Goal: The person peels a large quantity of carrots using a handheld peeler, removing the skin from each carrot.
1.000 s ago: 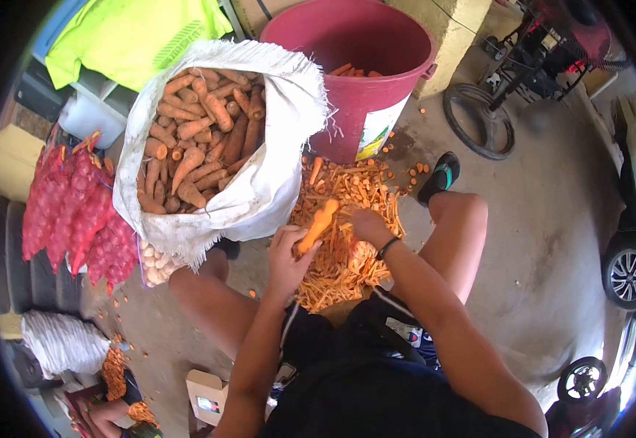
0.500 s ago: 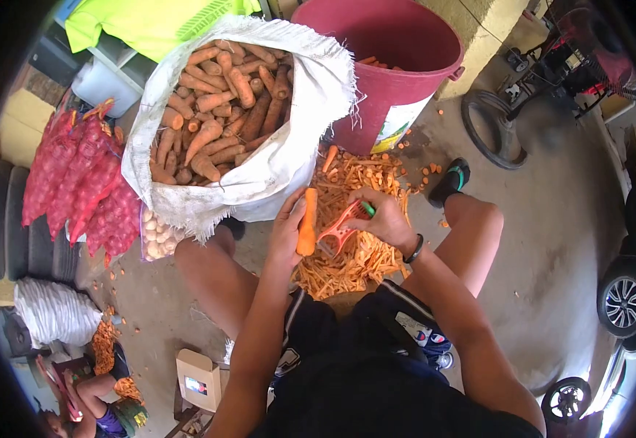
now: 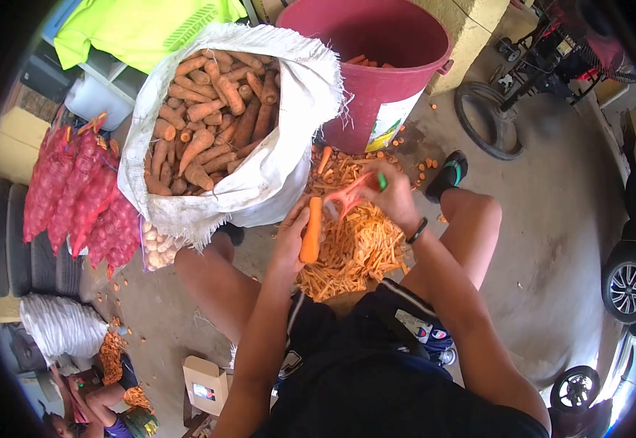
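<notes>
While the left hand [image 3: 289, 235] keeps its grip closed round the carrot [image 3: 311, 235] above the peelings [image 3: 362, 252], the right hand [image 3: 397, 201], clamped on the peeler [image 3: 349, 196], has shifted toward the carrot's far end, apparently between strokes.

Unlike half a second ago, the right hand [image 3: 397, 197] now holds the red-orange peeler [image 3: 349, 196] beside the far end of the carrot [image 3: 311, 237], not the near end.

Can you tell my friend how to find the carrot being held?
Find the big white sack. Just below its right side, the left hand holds one carrot by a heap of peelings. It's smooth and bright orange, unlike the duller, brownish carrots in the sack.
</notes>
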Available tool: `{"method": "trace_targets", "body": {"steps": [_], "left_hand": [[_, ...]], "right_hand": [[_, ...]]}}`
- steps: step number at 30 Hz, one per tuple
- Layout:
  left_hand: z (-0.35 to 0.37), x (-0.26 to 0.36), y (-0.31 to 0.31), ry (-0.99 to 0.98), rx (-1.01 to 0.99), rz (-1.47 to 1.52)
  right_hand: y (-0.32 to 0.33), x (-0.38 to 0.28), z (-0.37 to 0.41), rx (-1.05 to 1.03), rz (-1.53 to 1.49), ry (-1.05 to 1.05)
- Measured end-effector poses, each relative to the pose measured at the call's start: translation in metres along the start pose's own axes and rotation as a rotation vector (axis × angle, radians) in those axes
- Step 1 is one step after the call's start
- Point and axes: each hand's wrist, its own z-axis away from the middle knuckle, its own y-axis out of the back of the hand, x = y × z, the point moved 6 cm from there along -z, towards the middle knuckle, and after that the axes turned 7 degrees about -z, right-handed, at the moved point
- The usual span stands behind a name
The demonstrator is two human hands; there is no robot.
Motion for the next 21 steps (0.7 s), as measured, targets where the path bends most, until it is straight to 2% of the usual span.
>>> {"method": "trace_targets", "body": {"steps": [2,4,7,11,14,17,20,21], "left_hand": [[-0.014,-0.006,0.007,-0.030,0.107,0.081],[-0.017,-0.012,0.006,-0.029,0.062,0.103],[-0.011,-0.017,0.005,-0.026,0.009,0.011],[0.008,-0.001,-0.013,0.007,-0.024,-0.125],[0.000,-0.002,-0.006,-0.063,-0.068,0.036],[-0.001,0.003,-0.007,-0.042,0.054,0.144],[-0.010,-0.012,-0.001,-0.055,0.076,0.188],[-0.007,-0.011,-0.006,-0.061,0.064,0.198]], "right_hand": [[-0.022,-0.019,0.016,-0.128,-0.062,0.040],[-0.040,-0.042,0.031,-0.241,-0.108,0.145],[-0.031,-0.037,0.020,-0.195,0.005,0.173],[0.014,0.002,-0.014,0.076,0.193,0.162],[0.008,0.004,-0.010,0.028,-0.006,-0.048],[-0.034,-0.029,0.024,-0.205,-0.145,0.105],[-0.041,-0.053,0.030,-0.250,-0.031,0.262],[-0.043,-0.052,0.031,-0.251,-0.031,0.258]]}}
